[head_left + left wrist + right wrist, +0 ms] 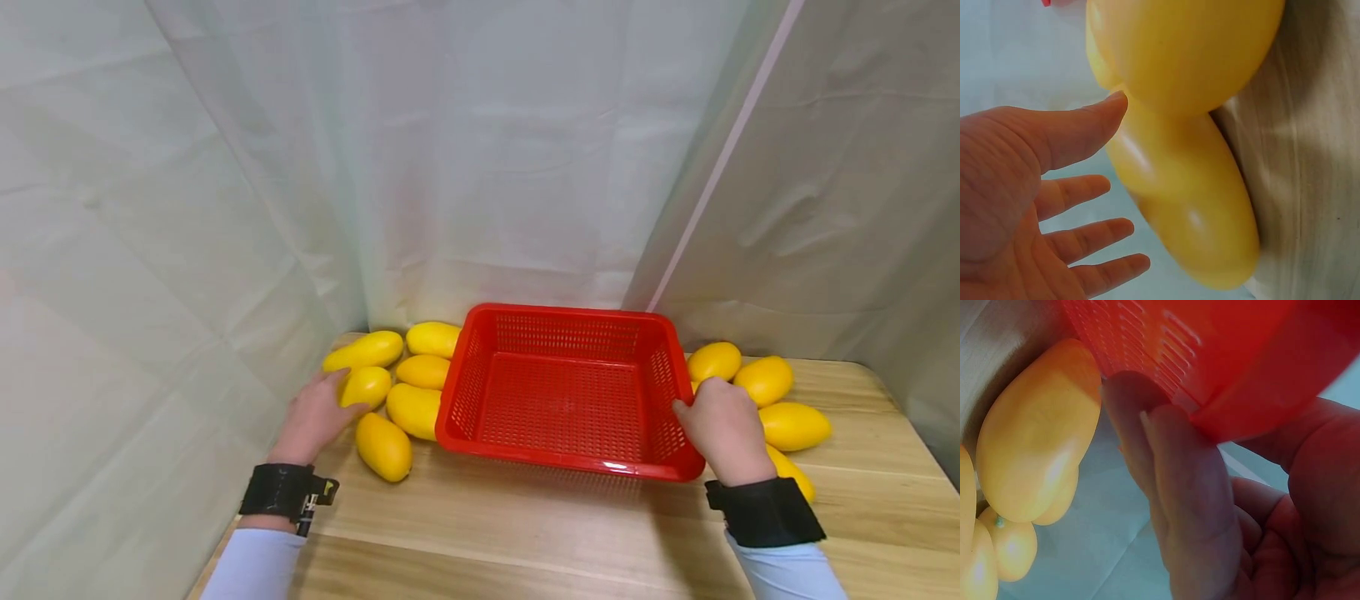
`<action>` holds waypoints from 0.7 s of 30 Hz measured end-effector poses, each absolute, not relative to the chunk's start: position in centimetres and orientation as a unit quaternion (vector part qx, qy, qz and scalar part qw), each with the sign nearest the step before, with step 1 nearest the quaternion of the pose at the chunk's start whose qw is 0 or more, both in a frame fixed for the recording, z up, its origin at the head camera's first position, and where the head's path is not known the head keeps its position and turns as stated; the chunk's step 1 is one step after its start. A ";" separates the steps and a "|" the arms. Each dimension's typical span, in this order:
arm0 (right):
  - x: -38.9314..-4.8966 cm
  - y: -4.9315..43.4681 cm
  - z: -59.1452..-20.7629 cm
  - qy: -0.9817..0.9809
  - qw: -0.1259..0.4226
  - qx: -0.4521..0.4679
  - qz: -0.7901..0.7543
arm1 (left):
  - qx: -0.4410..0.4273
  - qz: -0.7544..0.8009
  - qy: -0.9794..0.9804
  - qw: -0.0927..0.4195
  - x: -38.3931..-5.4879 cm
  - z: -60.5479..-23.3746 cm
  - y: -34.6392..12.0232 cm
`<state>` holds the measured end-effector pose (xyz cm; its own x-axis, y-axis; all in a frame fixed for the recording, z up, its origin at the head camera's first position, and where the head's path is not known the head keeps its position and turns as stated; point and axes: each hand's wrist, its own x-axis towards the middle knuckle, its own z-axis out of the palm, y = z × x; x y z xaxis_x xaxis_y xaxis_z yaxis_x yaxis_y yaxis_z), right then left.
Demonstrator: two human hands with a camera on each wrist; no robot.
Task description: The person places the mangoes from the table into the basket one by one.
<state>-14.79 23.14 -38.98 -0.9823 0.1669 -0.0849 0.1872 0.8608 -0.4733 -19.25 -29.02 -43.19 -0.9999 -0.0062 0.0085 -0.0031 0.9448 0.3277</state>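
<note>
A red perforated plastic basket (570,462) stands in the middle of the head view, its inside bare. My right hand (726,429) grips its right rim, thumb on the inner side and fingers curled beneath the edge, as the right wrist view shows around the basket wall (1147,347). On the left, my left hand (315,417) reaches over a yellow mango-like fruit (367,387), fingers spread and nearly straight. In the left wrist view, the thumb tip overlaps the edge of the yellow fruit (1179,156), with nothing held in the palm.
Several more yellow fruits (384,447) lie left of the basket, some against its wall. Another group of yellow fruits (795,426) lies on the right beside my right hand. The wooden table (487,542) ends at pale hanging sheets (540,167) behind and to both sides.
</note>
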 end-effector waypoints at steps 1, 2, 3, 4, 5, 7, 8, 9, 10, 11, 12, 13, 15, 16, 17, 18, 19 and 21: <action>-14.8 23.1 -39.0 0.964 0.022 0.092 -0.248 | 0.002 -0.165 -0.986 0.003 -19.3 -43.3 -29.1; -14.8 23.1 -39.0 0.964 0.023 0.092 -0.247 | 0.001 -0.166 -0.986 0.001 -19.3 -43.3 -29.1; -14.9 23.1 -39.0 0.964 0.023 0.092 -0.247 | 0.001 -0.165 -0.986 -0.001 -19.3 -43.4 -29.2; -14.9 23.1 -39.0 0.964 0.023 0.092 -0.247 | 0.000 -0.164 -0.986 -0.003 -19.3 -43.4 -29.2; -14.9 23.1 -39.0 0.964 0.023 0.092 -0.247 | 0.000 -0.164 -0.986 -0.005 -19.4 -43.5 -29.2; -14.9 23.1 -39.0 0.964 0.024 0.093 -0.246 | 0.001 -0.164 -0.986 -0.012 -19.4 -43.7 -29.3; -14.9 23.1 -39.0 0.964 0.025 0.094 -0.246 | 0.003 -0.165 -0.986 -0.015 -19.5 -43.7 -29.4; -15.0 23.1 -39.0 0.964 0.026 0.094 -0.246 | 0.005 -0.167 -0.986 -0.018 -19.5 -43.8 -29.4; -15.0 23.1 -39.0 0.964 0.026 0.094 -0.245 | 0.008 -0.169 -0.985 -0.022 -19.5 -43.9 -29.4; -15.0 23.1 -39.0 0.965 0.026 0.095 -0.244 | 0.010 -0.170 -0.985 -0.027 -19.6 -44.0 -29.4; -15.0 23.2 -39.0 0.965 0.026 0.095 -0.244 | 0.011 -0.172 -0.985 -0.030 -19.7 -44.1 -29.4; -15.0 23.2 -39.0 0.965 0.026 0.095 -0.243 | 0.014 -0.175 -0.984 -0.035 -19.8 -44.2 -29.5; -15.0 23.2 -39.0 0.966 0.025 0.094 -0.241 | 0.018 -0.182 -0.982 -0.043 -19.9 -44.3 -29.5; -15.0 23.2 -39.0 0.965 0.025 0.094 -0.242 | 0.020 -0.185 -0.981 -0.047 -20.1 -44.4 -29.5; -15.0 23.3 -39.0 0.966 0.025 0.094 -0.241 | 0.022 -0.189 -0.980 -0.051 -20.2 -44.5 -29.5; -14.9 23.3 -39.1 0.966 0.026 0.094 -0.241 | 0.023 -0.193 -0.979 -0.054 -20.3 -44.5 -29.5; -14.9 23.3 -39.1 0.966 0.026 0.094 -0.241 | 0.024 -0.196 -0.979 -0.056 -20.4 -44.6 -29.5; -14.9 23.3 -39.1 0.965 0.029 0.095 -0.244 | 0.023 -0.200 -0.978 -0.056 -20.5 -44.7 -29.5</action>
